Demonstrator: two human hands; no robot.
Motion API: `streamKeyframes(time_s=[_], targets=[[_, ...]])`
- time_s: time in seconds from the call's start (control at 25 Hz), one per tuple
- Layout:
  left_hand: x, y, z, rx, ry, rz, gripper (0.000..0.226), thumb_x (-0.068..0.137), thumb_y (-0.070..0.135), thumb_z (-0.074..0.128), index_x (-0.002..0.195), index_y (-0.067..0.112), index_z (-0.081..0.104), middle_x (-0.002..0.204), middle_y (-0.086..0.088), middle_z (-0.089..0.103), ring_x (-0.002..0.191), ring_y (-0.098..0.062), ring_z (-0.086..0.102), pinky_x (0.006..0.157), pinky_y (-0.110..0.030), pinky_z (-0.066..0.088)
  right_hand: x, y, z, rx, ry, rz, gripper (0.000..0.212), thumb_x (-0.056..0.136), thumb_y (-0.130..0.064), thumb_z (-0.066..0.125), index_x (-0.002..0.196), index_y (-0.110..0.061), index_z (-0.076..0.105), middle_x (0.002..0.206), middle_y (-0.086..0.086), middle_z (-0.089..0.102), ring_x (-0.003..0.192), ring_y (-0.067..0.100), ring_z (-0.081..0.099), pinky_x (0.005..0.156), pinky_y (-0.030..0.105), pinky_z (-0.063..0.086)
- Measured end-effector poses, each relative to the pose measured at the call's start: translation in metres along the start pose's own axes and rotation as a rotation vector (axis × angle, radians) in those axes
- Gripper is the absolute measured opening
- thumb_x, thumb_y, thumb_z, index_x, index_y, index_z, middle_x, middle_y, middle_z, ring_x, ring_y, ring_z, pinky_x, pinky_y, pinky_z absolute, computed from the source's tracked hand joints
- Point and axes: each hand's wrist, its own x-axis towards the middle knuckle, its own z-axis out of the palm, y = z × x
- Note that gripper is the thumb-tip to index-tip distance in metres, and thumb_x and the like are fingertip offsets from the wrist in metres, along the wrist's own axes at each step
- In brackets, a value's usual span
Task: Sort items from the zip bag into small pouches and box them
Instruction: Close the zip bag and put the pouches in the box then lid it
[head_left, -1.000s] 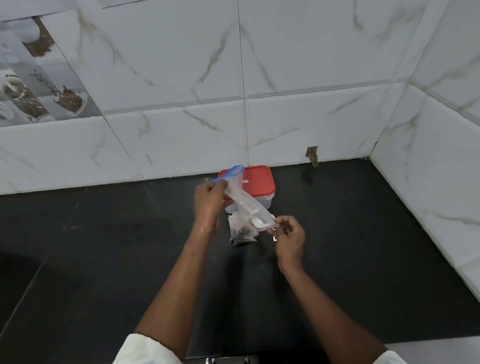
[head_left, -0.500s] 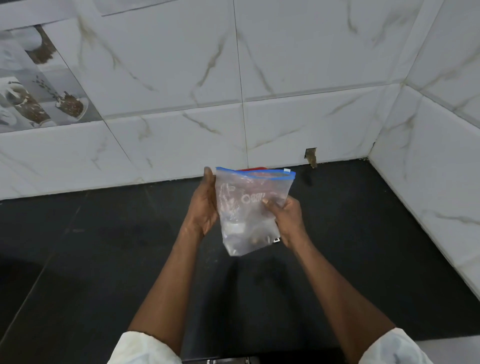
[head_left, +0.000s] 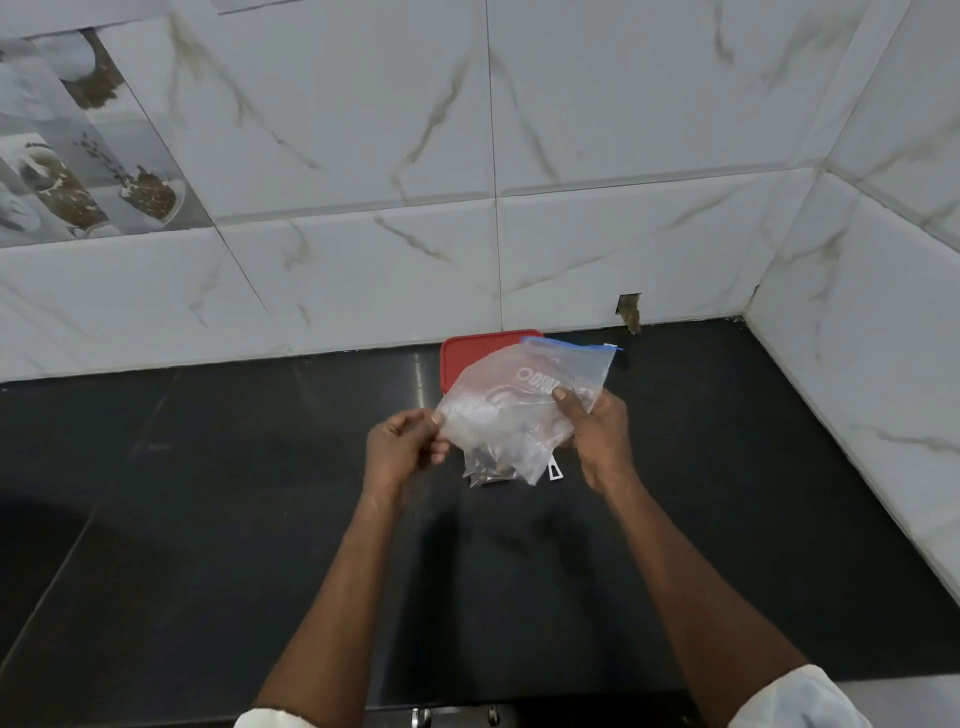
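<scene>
Zip bag (head_left: 519, 400) held over black table (head_left: 208, 519), blocking most of the red-lidded box (head_left: 467, 358) behind it. Left hand (head_left: 408, 452) pinches bag's left edge; right hand (head_left: 597, 436) grips right side, thumb on front. Small pouches (head_left: 485, 470) on table under the bag, partly covered.

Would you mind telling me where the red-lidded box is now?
In the head view, the box sits centre on the black counter near the back wall, partly hidden behind the zip bag.

Left grip (head_left: 408, 442) and right grip (head_left: 593, 428), both in a pinch.
</scene>
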Motion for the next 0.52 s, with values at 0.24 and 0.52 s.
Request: streamKeyframes(time_s=[0.24,0.52], targets=[[-0.038,-0.031,0.057,-0.216,-0.193,-0.448,0.045,0.090,0.040,0.070,0.105,-0.002,0.067,0.088,-0.019,0.073,0.074,-0.027,0.074,0.069,-0.038,0.065,-0.007,-0.004,0.009,-0.068,-0.003,-0.080,0.018,0.093,-0.014,0.065,0.111,-0.015,0.069,0.101,0.009,0.075,0.094,0.030,0.073,0.083,0.055,0.057],[-0.056,-0.048,0.095,-0.305,-0.066,-0.315,0.022,0.085,0.008,0.078,0.094,0.013,0.059,0.076,-0.001,0.066,0.070,-0.015,0.063,0.066,-0.034,0.058,-0.013,-0.002,0.017,-0.160,0.100,-0.169,0.021,0.092,-0.022,0.065,0.112,-0.020,0.068,0.102,0.002,0.075,0.096,0.021,0.072,0.087,0.051,0.056]])
